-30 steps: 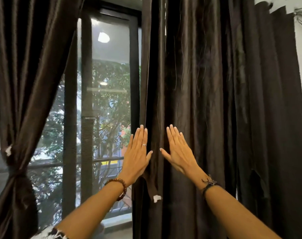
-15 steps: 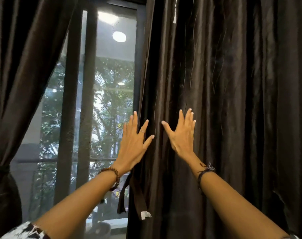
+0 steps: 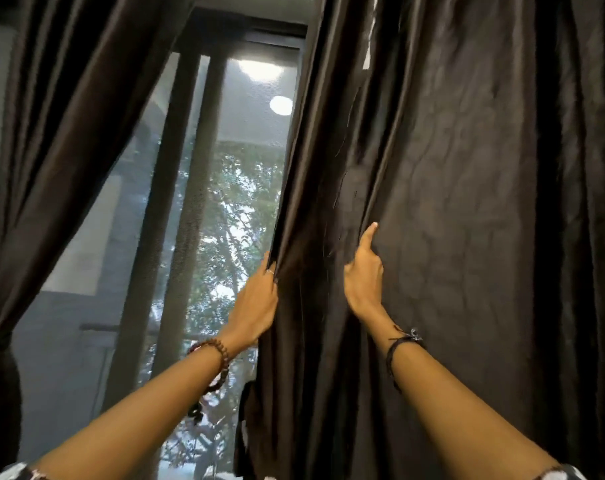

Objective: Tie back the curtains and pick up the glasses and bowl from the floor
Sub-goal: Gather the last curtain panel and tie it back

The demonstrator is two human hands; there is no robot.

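**Both hands gathering the right curtain at the window**

Left hand (image 3: 256, 303) grips the inner edge of the right curtain (image 3: 467, 220), fingers wrapped behind the hem and out of sight. Right hand (image 3: 363, 278) sits just beside it on the same panel, thumb up against the cloth, fingers tucked into a fold; looks like a pinch of fabric. Hands are apart, a bunch of folds between them. Left curtain (image 3: 62, 140) hangs swept to the side, cinched low at the frame edge, so that one appears tied. Window (image 3: 225, 202) shows between the panels. A dark strap or tie (image 3: 245, 396) dangles by the right curtain's edge below the left forearm; not sure what it is. Glasses and bowl not in view, floor is out of frame.

Risks, as judgement: the fabric looks slick and heavy, so folds could slip out of a partial grasp while bunching. Pulling down hard could strain the top fixings, not visible here. Letting go with one hand to fetch the tie could let the bundle spread open again.
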